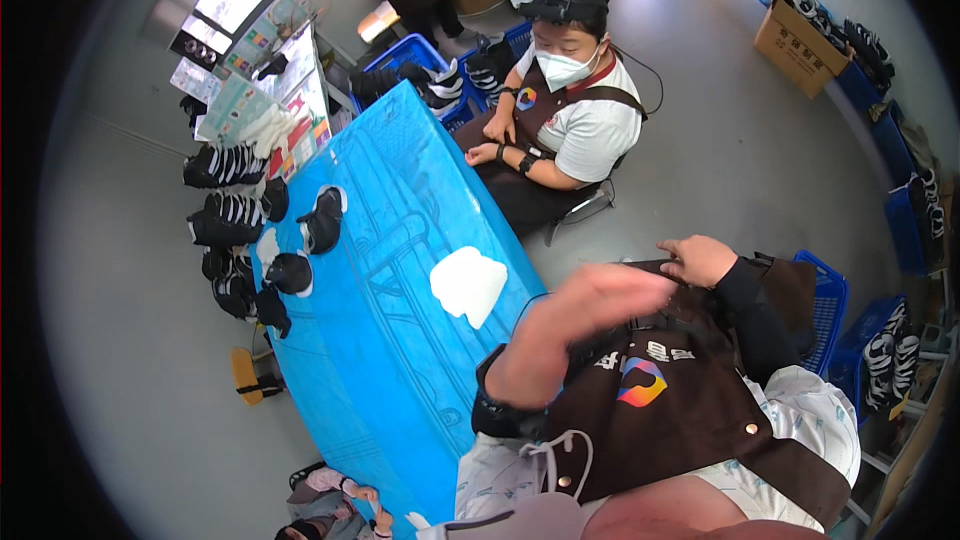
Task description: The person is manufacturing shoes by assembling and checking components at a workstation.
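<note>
My left hand (595, 320) is raised in front of my dark brown apron (690, 410), pointing to the right. Motion smears its fingers, so I cannot make out their pose, and no object shows in it. Beyond it on the right, my right hand (698, 260) hovers by the apron's lower part, its fingers apart and pointing left, with nothing visible in them. Nearest to my left hand on the table lies a white, irregularly shaped flat piece (468, 285). The blue-covered table (400, 380) extends on my left. Neither hand touches the table.
Black shoe-like items (322, 220) stand along the table's far left edge, beside striped black-and-white ones (225, 165). A masked person (590, 130) sits across the table corner. Blue crates (415, 55) and a cardboard box (798, 45) stand around. Another person (330, 505) is at lower left.
</note>
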Demonstrator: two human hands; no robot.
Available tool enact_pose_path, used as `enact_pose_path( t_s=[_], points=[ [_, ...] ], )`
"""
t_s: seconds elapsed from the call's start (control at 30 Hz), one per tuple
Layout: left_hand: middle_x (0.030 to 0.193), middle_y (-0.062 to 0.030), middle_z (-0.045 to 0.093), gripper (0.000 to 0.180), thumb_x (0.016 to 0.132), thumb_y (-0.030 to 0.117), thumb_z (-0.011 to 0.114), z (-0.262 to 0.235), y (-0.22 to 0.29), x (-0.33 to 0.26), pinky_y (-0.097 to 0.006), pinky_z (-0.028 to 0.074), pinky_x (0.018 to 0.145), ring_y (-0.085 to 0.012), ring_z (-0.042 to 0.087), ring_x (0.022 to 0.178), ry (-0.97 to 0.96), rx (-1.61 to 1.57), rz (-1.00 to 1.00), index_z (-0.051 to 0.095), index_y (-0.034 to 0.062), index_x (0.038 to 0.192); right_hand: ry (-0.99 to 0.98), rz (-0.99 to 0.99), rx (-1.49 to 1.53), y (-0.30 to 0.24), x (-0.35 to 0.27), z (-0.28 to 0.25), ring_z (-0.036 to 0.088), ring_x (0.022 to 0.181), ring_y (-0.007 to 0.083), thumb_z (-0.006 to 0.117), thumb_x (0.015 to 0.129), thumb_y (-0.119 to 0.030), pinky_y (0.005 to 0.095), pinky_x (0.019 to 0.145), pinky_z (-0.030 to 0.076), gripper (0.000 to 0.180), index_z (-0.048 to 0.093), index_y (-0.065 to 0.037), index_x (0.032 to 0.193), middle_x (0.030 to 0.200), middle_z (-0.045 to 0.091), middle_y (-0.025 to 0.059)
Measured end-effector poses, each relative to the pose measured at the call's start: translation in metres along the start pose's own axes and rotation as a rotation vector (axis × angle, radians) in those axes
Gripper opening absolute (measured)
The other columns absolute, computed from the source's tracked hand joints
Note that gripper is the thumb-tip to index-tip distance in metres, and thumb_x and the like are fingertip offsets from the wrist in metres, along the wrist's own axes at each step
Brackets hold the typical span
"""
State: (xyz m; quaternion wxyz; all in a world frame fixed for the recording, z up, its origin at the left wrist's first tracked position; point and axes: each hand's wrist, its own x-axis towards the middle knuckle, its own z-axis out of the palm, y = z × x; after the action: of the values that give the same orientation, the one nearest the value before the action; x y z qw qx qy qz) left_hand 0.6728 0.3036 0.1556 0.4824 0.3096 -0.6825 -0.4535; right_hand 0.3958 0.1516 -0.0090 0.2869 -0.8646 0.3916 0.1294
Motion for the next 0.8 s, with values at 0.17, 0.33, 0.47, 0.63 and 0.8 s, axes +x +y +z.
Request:
enact_pose_path(
  t_s=[0.17,0.33,0.47,0.63,0.8],
  points=[
    [0.12,-0.0345,0.062,0.065,0.106,0.049,0.044,0.052,0.085,0.042,-0.06,0.045,0.096,-0.0464,0.061,0.107,-0.196,-0.454,0.454,0.054,-0.0131,0.121,0.067,-0.066,0.012,0.0,0.011,-0.015,0.068,0.093,0.0418,0.064,0.094,-0.036,0.0498,0.082,0.054,0.047,0.061,-0.004,0.129,0.095,0.072,0.0215],
    [0.119,-0.0296,0.068,0.067,0.106,0.052,0.042,0.096,0.104,0.054,-0.052,0.045,0.097,-0.0457,0.061,0.113,0.461,-0.664,0.375,0.072,-0.0078,0.108,0.097,-0.096,0.024,0.015,0.03,-0.017,0.068,0.092,0.0418,0.064,0.094,-0.034,0.0498,0.082,0.053,0.045,0.062,-0.004,0.127,0.095,0.072,0.022],
    [0.108,-0.0237,0.074,0.051,0.108,0.036,0.048,0.065,0.056,0.062,-0.049,0.048,0.089,-0.0439,0.066,0.102,0.217,-0.35,0.916,0.073,-0.0081,0.108,0.071,-0.154,0.0,-0.006,0.034,-0.029,0.067,0.093,0.0427,0.064,0.094,-0.036,0.0496,0.083,0.053,0.046,0.061,-0.002,0.126,0.094,0.071,0.0234],
    [0.088,-0.009,0.074,0.019,0.095,0.015,0.061,0.06,0.04,0.042,-0.036,0.051,0.079,-0.0228,0.068,0.084,0.64,0.282,-0.044,0.069,-0.0017,0.098,0.508,-0.663,0.087,0.002,0.011,-0.027,0.068,0.085,0.0411,0.066,0.093,-0.041,0.0471,0.081,0.053,0.08,0.031,-0.006,0.156,0.094,0.074,0.0176],
    [0.083,-0.0148,0.072,0.026,0.092,0.005,0.063,0.04,-0.143,-0.004,-0.04,0.055,0.072,-0.0269,0.069,0.07,0.237,0.411,-0.545,0.066,0.0008,0.117,-0.302,-0.868,1.373,-0.056,-0.028,-0.067,0.044,0.053,0.0066,0.054,0.088,-0.077,0.0221,0.052,0.034,0.111,0.013,-0.005,0.162,0.065,0.054,0.0002]
  ],
)
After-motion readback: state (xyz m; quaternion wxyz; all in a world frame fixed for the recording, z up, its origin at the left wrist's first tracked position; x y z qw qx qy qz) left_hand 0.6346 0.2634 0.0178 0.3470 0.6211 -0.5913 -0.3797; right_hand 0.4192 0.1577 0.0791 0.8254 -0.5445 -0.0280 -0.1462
